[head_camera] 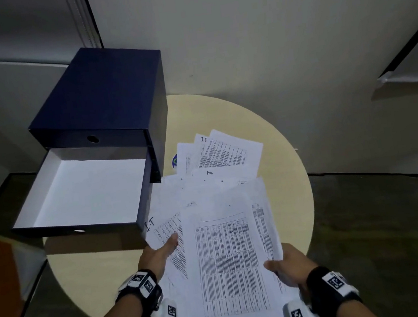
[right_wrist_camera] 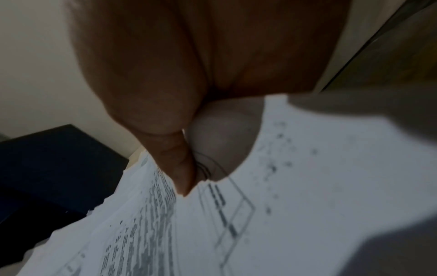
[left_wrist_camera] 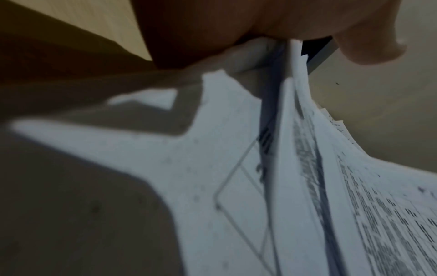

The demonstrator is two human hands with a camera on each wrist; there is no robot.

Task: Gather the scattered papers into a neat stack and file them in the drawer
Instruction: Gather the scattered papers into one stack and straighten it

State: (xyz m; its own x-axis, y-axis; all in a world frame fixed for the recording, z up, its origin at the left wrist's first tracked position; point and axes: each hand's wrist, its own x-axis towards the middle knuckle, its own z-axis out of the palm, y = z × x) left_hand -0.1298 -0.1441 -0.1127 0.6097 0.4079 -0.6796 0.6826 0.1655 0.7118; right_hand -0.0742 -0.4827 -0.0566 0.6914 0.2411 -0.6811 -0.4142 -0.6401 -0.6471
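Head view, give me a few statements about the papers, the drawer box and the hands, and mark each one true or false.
1. The lower drawer of the blue drawer box is pulled open and holds no papers. True.
2. The right hand holds nothing. False: it pinches the printed sheets at their right edge.
3. More papers lie on the round table beyond the held sheets. True.
4. The left hand grips the drawer front. False: it is at the papers, thumb on top.
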